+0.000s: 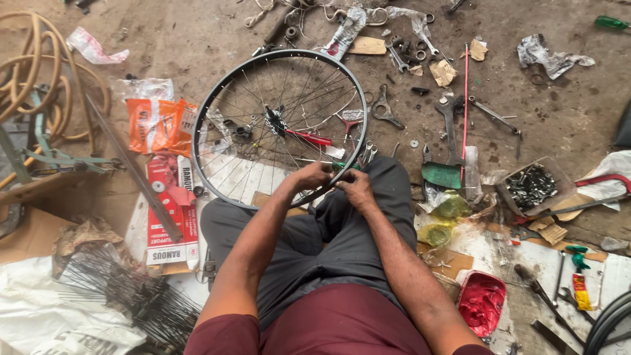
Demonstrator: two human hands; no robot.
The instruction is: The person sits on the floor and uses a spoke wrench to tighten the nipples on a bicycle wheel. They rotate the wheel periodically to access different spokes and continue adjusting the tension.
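1. The bicycle wheel lies flat at twelve o'clock from the person's knees.
2. The left hand pinches the near rim, fingers closed.
3. The right hand grips a green-handled tool, mostly hidden.
4. Loose spokes at eight o'clock blur together.
5. A red tub sits at four o'clock.

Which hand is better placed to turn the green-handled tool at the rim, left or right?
Right, probably. The right hand sits at the green-handled tool, while the left hand rests on the wheel rim beside it, seemingly steadying it. Whether either grip is closed is unclear.
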